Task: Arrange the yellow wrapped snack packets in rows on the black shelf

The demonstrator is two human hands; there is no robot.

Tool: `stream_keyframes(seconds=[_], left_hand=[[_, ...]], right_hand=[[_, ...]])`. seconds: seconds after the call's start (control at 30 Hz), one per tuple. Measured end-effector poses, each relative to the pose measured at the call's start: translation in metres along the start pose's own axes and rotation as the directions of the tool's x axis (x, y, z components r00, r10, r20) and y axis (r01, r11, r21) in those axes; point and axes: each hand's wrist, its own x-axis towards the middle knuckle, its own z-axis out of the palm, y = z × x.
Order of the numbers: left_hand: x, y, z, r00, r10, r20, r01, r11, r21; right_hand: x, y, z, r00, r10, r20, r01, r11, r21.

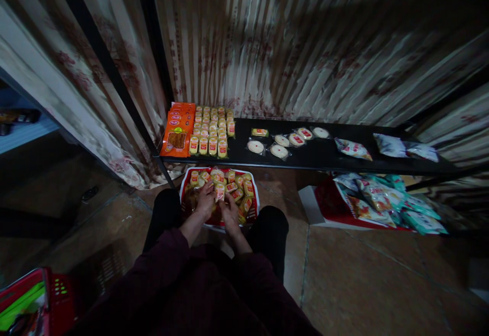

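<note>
Over a red basket with a white rim (257, 198), my left hand (205, 202) and my right hand (230, 214) come together at a small yellow wrapped cake (219, 192) with a red-and-white label. The fingers of both hands are closed against it, the left from its left side, the right from below right. More wrapped cakes (248, 188) of the same kind fill the basket loosely around my hands. Just beyond, on a black shelf (240, 142), similar cakes (208, 132) stand in tight rows beside orange snack packets (178, 129).
Round wrapped pastries (279, 151) and a single yellow cake (260, 132) lie mid-shelf, with white packets (353, 149) farther right. A red-and-white box (321, 208) of snack bags (382, 198) sits on the floor at right. Another red basket (57, 300) is at lower left. Curtains (214, 35) hang behind.
</note>
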Motion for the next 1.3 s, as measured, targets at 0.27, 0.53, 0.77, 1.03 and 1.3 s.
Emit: stream_keyframes(seconds=[0.27, 0.53, 0.77, 1.03, 1.3], left_hand=[[-0.006, 0.007, 0.014, 0.994, 0.100, -0.054, -0.091, 0.984, 0.155], [-0.018, 0.013, 0.017, 0.974, 0.191, -0.118, -0.118, 0.884, 0.452], [-0.030, 0.019, 0.023, 0.982, 0.165, -0.088, -0.113, 0.901, 0.418], [-0.027, 0.016, 0.027, 0.993, 0.076, -0.088, -0.064, 0.990, 0.126], [-0.020, 0.012, 0.021, 0.986, -0.012, -0.168, 0.012, 1.000, 0.001]], right_hand=[[0.006, -0.006, 0.000, 0.992, -0.021, -0.127, 0.021, 1.000, -0.008], [0.010, -0.009, 0.000, 0.977, -0.032, -0.209, 0.058, 0.991, 0.122], [0.004, -0.018, -0.003, 0.958, -0.165, -0.233, 0.169, 0.986, -0.003], [-0.002, -0.029, -0.004, 0.953, -0.250, -0.173, 0.254, 0.967, -0.002], [-0.004, -0.035, -0.005, 0.942, -0.297, -0.156, 0.313, 0.945, 0.091]])
